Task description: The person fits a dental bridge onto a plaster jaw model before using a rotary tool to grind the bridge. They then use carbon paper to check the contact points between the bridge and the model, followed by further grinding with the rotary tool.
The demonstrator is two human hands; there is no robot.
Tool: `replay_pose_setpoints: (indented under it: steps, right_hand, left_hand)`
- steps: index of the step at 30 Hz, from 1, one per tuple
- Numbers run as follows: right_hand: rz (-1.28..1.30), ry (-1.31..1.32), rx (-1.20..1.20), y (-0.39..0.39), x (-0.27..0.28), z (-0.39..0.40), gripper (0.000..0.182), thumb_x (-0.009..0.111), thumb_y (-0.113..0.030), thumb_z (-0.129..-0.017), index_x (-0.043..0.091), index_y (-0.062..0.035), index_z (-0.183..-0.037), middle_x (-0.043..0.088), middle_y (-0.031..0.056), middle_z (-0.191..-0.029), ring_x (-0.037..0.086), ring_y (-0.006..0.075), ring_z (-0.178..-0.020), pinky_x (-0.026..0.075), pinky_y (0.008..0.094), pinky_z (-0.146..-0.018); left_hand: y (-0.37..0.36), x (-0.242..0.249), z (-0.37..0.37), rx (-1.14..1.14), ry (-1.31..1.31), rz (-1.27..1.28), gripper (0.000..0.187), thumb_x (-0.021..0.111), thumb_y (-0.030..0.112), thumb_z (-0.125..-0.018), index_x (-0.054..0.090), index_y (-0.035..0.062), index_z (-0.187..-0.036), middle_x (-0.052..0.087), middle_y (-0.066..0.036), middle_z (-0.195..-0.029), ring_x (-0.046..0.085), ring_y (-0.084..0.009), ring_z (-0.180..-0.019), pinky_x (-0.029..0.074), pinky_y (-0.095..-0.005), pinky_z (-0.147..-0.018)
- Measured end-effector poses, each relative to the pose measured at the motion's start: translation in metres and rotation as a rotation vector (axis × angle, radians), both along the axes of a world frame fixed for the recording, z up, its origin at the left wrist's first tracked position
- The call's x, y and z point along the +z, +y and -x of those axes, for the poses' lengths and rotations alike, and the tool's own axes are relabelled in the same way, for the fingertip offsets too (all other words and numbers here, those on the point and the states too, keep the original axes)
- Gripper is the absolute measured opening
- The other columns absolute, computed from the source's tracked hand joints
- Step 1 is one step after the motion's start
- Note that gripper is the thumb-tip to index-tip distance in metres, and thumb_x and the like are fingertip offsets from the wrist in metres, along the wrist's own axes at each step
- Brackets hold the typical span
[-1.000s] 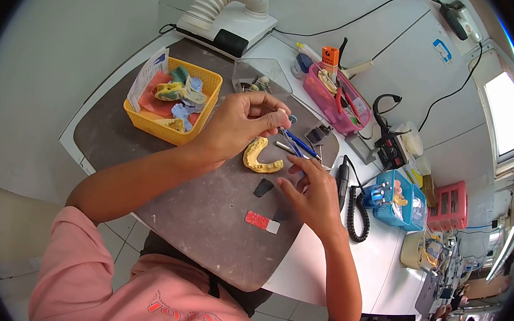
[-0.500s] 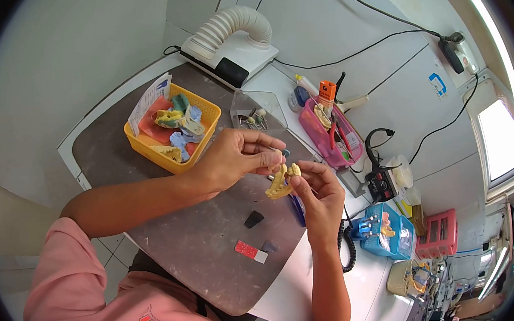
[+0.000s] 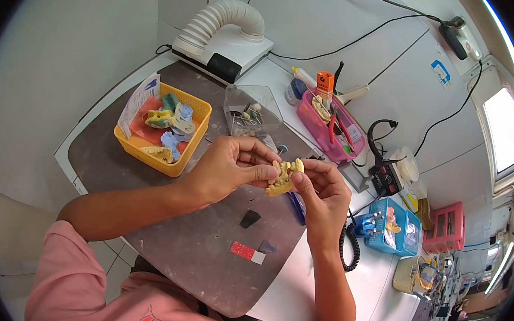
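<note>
A pale yellow dental cast (image 3: 280, 188), horseshoe-shaped with tooth forms, is held up above the grey-brown work mat (image 3: 195, 252). My right hand (image 3: 324, 196) grips its right side between thumb and fingers. At the cast's left side, my left hand (image 3: 227, 169) is closed, its thumb and fingertips pressed on the edge. Whether a small separate piece is also in the left fingers is hidden. Just beyond the left fingertips shows a small tool with a round blue-green head (image 3: 282, 148). A dark blue tool (image 3: 297, 208) lies partly behind the right hand.
To the left stands a yellow basket (image 3: 126, 145) with casts and coloured material. Behind are a clear box of burs (image 3: 231, 101), a white hose unit (image 3: 223, 49) and a pink tool basket (image 3: 322, 135). A dark chip (image 3: 250, 219) and red-white piece (image 3: 246, 252) lie in front.
My left hand has come onto the cast's left side; its fingertips were a little above it before. The cast is turned slightly. The whole view has shifted a little.
</note>
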State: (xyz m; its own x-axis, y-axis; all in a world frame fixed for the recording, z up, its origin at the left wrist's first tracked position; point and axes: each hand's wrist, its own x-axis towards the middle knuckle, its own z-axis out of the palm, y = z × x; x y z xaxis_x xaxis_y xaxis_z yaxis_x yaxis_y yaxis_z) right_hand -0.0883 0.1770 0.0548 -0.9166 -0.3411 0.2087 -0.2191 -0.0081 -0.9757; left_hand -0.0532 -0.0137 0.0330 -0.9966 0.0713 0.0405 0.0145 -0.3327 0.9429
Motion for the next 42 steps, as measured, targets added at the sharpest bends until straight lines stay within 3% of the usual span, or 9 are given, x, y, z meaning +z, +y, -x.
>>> replay_pose_setpoints:
  steps: [12,33,42]
  right_hand:
    - [-0.038,0.044,0.005,-0.002,0.000,-0.004,0.026,0.074,-0.009,-0.087,0.062,0.0040,-0.106,0.071,0.0099,-0.095,0.067,0.0123,-0.085,0.054,0.0247,-0.078]
    - [-0.024,0.016,0.013,-0.003,-0.004,-0.003,0.027,0.075,-0.011,-0.087,0.063,0.0036,-0.106,0.071,0.0102,-0.096,0.067,0.0133,-0.087,0.054,0.0253,-0.078]
    - [-0.086,0.023,0.057,-0.002,-0.003,-0.005,0.034,0.073,-0.005,-0.086,0.061,0.0047,-0.116,0.069,0.0103,-0.103,0.066,0.0137,-0.093,0.055,0.0261,-0.084]
  left_hand:
    - [0.002,-0.001,-0.002,-0.032,0.019,0.008,0.027,0.074,0.009,-0.087,0.064,-0.0018,-0.109,0.069,-0.009,-0.095,0.068,-0.0125,-0.087,0.058,-0.0253,-0.075]
    - [0.005,-0.006,-0.005,-0.010,0.114,0.092,0.025,0.074,0.009,-0.086,0.065,-0.0013,-0.108,0.070,-0.009,-0.101,0.067,-0.0122,-0.093,0.055,-0.0257,-0.084]
    - [0.007,-0.007,-0.008,0.054,0.108,0.100,0.025,0.073,0.006,-0.087,0.063,-0.0022,-0.107,0.069,-0.009,-0.102,0.067,-0.0119,-0.093,0.055,-0.0250,-0.085]
